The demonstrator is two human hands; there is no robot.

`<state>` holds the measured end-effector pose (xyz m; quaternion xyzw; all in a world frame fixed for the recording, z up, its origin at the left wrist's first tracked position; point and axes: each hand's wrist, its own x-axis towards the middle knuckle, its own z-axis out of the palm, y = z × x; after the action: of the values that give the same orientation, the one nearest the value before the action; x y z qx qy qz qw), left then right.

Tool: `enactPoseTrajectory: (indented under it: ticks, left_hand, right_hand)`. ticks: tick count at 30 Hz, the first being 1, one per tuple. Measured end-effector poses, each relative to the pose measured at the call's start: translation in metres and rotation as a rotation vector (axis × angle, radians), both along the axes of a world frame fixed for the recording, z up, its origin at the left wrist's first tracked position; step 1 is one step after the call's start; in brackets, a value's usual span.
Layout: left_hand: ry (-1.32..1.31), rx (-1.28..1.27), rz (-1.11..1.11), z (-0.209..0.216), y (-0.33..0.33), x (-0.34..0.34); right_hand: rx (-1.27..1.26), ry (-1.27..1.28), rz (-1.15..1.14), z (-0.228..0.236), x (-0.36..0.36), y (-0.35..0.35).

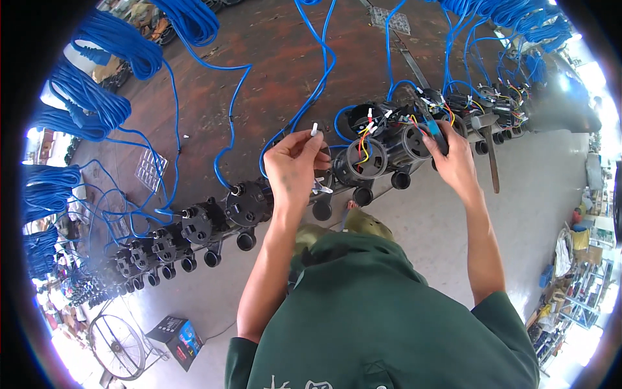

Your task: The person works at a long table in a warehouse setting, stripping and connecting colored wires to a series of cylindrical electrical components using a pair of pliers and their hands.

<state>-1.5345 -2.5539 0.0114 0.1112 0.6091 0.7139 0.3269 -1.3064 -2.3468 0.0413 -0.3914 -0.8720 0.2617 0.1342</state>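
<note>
My left hand (293, 167) pinches a small white wire cap (315, 129) between thumb and fingertips, above the row of black housings. Its other fingers curl, and what lies beneath them is partly hidden. My right hand (456, 161) is wrapped round the handles of blue-and-black pliers (435, 131), whose jaws point away from me. Between the hands sits an open black cylindrical housing (367, 159), with red, yellow and white wires and several white caps sticking out. A second open housing (411, 144) with coloured wires lies beside the pliers.
A hammer (490, 154) with a wooden handle lies right of my right hand. Closed black housings (246, 205) line the table edge leftward. Blue cables run from them across the brown table (214, 104) to coiled bundles (97, 97). A box (175, 340) and a wheel (116, 347) stand lower left.
</note>
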Motion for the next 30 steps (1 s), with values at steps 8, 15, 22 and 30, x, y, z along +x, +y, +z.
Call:
enactPoseTrajectory:
  ticks: [8,15,22,30]
  left_hand:
    - [0.142,-0.156,-0.074,0.000,0.004,0.012]
    - [0.095,-0.140,-0.106,0.006,0.002,0.014]
    - [0.188,-0.210,-0.096,0.001,-0.002,0.014]
    - [0.214,-0.138,-0.115,0.001,0.000,0.011]
  right_hand:
    - [-0.068,0.235,0.084,-0.009,-0.075,-0.047]
    - [0.014,0.166,0.299,-0.022,-0.097,-0.065]
    - [0.108,-0.079,0.401,-0.006,-0.101,-0.071]
    - [0.126,-0.151,0.436,-0.001,-0.104,-0.068]
